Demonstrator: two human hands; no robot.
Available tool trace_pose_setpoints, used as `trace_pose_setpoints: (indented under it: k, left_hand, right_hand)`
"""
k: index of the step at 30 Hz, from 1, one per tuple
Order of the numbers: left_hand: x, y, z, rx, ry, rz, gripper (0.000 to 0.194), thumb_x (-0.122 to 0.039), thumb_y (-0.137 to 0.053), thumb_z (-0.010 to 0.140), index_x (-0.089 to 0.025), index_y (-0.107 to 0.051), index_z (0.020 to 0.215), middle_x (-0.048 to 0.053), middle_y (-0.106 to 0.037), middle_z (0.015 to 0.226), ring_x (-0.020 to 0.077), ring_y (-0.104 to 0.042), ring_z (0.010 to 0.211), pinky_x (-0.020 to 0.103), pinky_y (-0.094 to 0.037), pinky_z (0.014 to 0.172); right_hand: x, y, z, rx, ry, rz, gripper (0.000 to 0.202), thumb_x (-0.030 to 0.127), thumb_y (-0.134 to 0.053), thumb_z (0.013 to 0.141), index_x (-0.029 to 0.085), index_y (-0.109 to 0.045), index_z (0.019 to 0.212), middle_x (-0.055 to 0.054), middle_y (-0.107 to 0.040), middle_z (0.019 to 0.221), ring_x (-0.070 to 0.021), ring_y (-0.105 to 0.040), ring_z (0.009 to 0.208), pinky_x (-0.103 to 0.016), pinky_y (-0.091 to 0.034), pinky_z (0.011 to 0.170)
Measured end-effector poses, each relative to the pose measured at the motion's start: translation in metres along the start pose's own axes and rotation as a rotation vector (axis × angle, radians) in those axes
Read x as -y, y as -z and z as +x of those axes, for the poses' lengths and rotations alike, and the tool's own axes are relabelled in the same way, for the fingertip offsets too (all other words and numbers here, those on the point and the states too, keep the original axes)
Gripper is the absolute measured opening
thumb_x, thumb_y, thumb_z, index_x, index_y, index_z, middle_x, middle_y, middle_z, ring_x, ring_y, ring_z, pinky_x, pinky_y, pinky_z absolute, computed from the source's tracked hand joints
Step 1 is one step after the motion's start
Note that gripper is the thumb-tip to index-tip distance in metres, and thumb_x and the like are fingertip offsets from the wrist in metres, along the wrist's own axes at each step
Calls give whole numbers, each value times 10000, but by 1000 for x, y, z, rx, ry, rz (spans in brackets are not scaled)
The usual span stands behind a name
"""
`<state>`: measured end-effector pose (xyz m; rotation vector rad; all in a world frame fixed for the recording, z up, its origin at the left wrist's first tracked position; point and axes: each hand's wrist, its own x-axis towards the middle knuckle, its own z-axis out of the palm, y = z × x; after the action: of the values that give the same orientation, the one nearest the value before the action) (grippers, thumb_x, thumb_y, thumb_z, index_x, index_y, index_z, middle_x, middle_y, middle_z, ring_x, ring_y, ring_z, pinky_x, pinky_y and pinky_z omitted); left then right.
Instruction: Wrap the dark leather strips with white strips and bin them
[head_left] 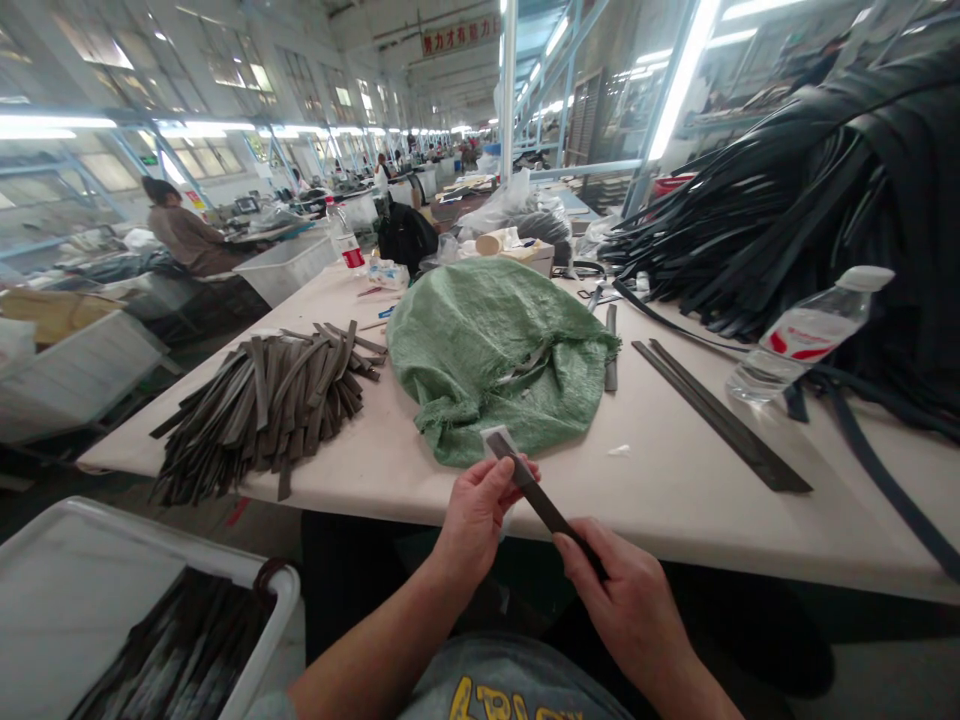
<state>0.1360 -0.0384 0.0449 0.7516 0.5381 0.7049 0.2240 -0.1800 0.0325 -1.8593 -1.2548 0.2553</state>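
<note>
Both of my hands are closed on one dark grey-brown strip, held at a slant over the table's front edge. My left hand pinches its upper end, where a small pale translucent piece shows behind the strip. Lower down, my right hand grips the strip's other end, partly hiding it. Just beyond my hands a green woven sack lies bunched on the table. Left of the sack is a heap of similar strips.
Long flat strips and a water bottle are to the right, before a large hanging bundle of black strips. A white bin holding dark strips stands at lower left. Farther left, a person sits. Another bottle stands behind.
</note>
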Motion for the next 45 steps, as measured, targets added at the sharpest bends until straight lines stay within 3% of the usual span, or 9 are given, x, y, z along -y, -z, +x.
trace_pose_setpoints:
  k: [7,13,17,21,24,29,36,42,45]
  left_hand:
    - [-29,-4,16,40,-203,182,263,-403,-759,720,-153,-753,802,69,-734,856,191,-646,873,311,-453,905]
    - [1,-28,11,416,64,433,264,-389,-700,781,-136,-742,840,23,-645,600,140,-568,543,267,-453,589]
    - [-20,-77,37,554,-69,413,290,-417,-686,784,-137,-713,854,3,-580,553,122,-515,469,245,-405,484]
    - [-46,-108,63,526,-218,405,325,-421,-720,748,-149,-724,926,12,-614,660,100,-496,512,231,-410,512]
    - [-21,-94,64,441,-189,419,320,-414,-736,735,-136,-739,893,29,-628,679,121,-536,596,243,-436,602]
    - [48,-49,47,440,149,336,383,-494,-677,775,-128,-719,878,-10,-501,470,132,-468,417,260,-361,449]
    - [31,-51,70,198,83,125,377,-452,-768,705,-138,-717,906,93,-702,943,174,-658,806,262,-501,748]
    - [61,-46,51,275,230,215,414,-486,-735,724,-98,-705,863,45,-642,631,109,-521,423,230,-389,427]
    - [53,-46,54,265,210,162,451,-490,-738,723,-113,-696,967,86,-695,784,155,-623,564,237,-439,491]
  right_hand:
    - [0,-5,-3,243,-179,430,333,429,-370,988,187,-582,900,13,-583,658,-123,-565,524,-216,-445,503]
    - [-3,10,19,-1,-154,438,372,444,-373,987,193,-531,763,25,-551,594,-109,-524,478,-217,-430,484]
    - [13,47,69,-158,-31,457,357,444,-416,974,196,-523,741,20,-560,608,-113,-536,501,-220,-444,493]
    - [19,65,94,-215,53,475,289,425,-442,966,189,-547,837,12,-585,668,-119,-565,548,-223,-469,520]
    - [-1,51,83,-165,-32,461,322,430,-395,980,188,-532,819,20,-577,620,-115,-542,492,-223,-447,477]
    - [-39,16,48,-138,-228,442,375,472,-365,973,187,-521,786,37,-534,565,-112,-508,424,-226,-410,422]
    - [-42,-2,13,-28,-335,466,369,465,-347,977,173,-559,902,37,-568,594,-115,-529,432,-226,-410,440]
    - [-46,-3,26,-131,-265,399,358,444,-374,969,194,-516,756,32,-554,578,-127,-538,457,-238,-425,469]
    - [-47,-4,24,-88,-251,395,345,428,-369,975,192,-534,786,35,-561,579,-128,-536,451,-239,-423,469]
